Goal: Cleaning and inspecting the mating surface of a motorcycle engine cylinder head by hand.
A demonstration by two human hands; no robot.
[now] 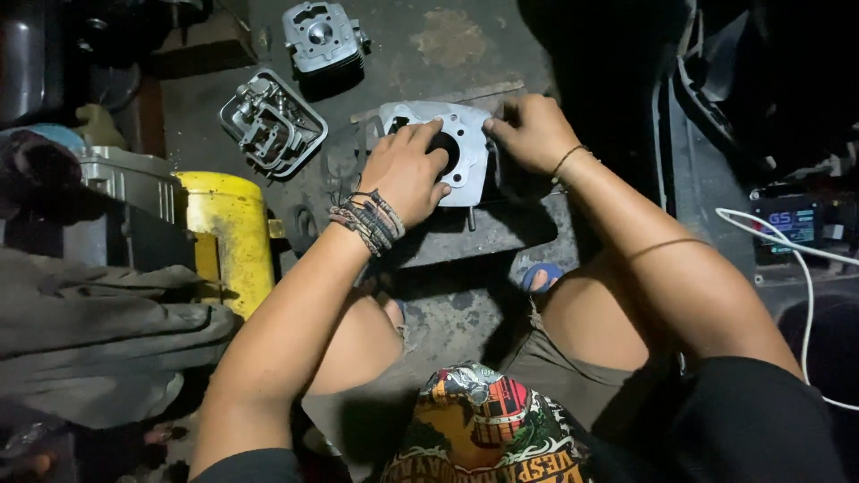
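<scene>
A grey metal engine cylinder block with a round bore stands on a dark block on the floor ahead of me. My left hand lies over its near left side, fingers curled at the bore's edge, several bracelets on the wrist. My right hand presses on the block's right edge, fingers closed against the top face. Whether a thin gasket lies under my fingers I cannot tell.
A cylinder head and a valve cover part lie on the floor at the back. A yellow drum and grey cloth are on the left. A white cable and a battery sit at right.
</scene>
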